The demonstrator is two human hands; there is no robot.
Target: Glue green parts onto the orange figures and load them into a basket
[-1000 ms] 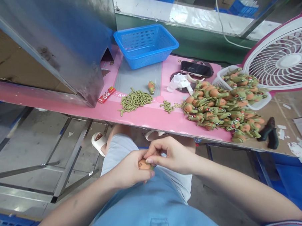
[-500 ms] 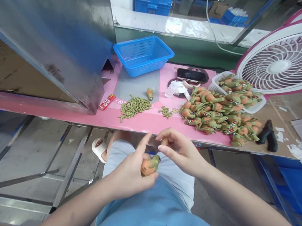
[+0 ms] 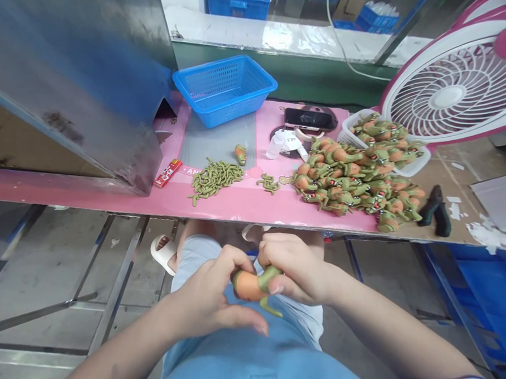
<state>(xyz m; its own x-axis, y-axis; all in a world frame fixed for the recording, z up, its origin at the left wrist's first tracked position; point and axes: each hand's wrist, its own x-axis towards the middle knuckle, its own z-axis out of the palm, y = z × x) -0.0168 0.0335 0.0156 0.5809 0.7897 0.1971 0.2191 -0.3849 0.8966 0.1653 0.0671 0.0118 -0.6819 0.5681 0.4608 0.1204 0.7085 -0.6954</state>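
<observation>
Rounded orange-and-green toy figure is above the person's lap, short of the pink-covered desk. Right hand: grip closed on the figure's green end. Left hand: grip wide, thumb spread clear of the figure, fingers curled about its orange end. Thin curved green piece hangs just below; attachment unclear.

Lettering: "AN" legible on the desk's printed cover beside a pile of slim green pieces, remainder covered. Red rectangular packet bears white print, too small to read. Crumpled white item shows an "E". Similar orange-and-green figures heap at right.
</observation>
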